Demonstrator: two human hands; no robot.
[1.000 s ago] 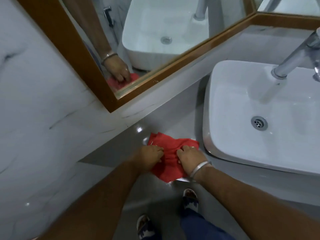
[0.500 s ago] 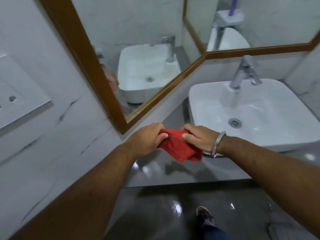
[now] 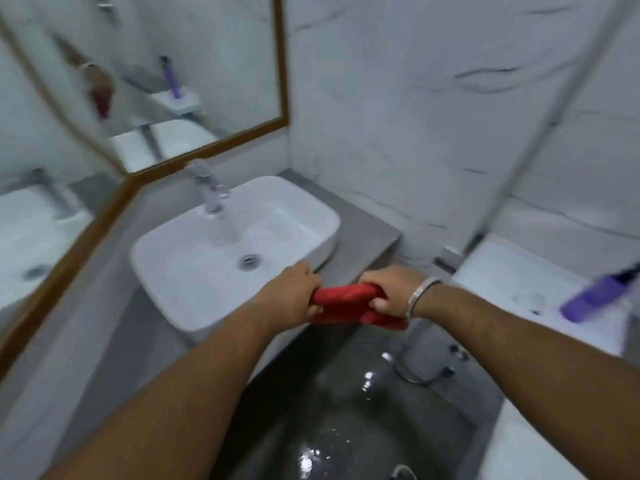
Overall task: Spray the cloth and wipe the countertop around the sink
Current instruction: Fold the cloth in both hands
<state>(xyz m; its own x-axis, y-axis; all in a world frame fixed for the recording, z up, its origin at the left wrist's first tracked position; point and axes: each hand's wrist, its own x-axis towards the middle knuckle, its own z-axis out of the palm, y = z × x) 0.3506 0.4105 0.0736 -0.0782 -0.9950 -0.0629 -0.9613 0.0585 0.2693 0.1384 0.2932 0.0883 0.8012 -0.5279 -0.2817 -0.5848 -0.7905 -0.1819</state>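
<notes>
Both of my hands grip a bunched red cloth [image 3: 344, 304] held in the air in front of the sink's right front corner. My left hand [image 3: 294, 292] pinches its left end and my right hand [image 3: 393, 289], with a metal bangle on the wrist, clasps its right end. The white rectangular sink [image 3: 194, 271] sits on a grey countertop [image 3: 360, 244] that runs behind and to the right of it. A purple spray bottle [image 3: 592, 297] lies blurred on a white ledge at the right.
A chrome tap [image 3: 207, 188] stands at the sink's back edge. Wood-framed mirrors [image 3: 282, 81] meet in the corner at the left. Marble-patterned wall tiles rise behind. Below me is a wet dark floor [image 3: 346, 427] and a chrome fitting near the right wall.
The cloth has come up off the counter left of the sink and travelled right, held in both hands, to the sink's right front corner. The view has swung right.
</notes>
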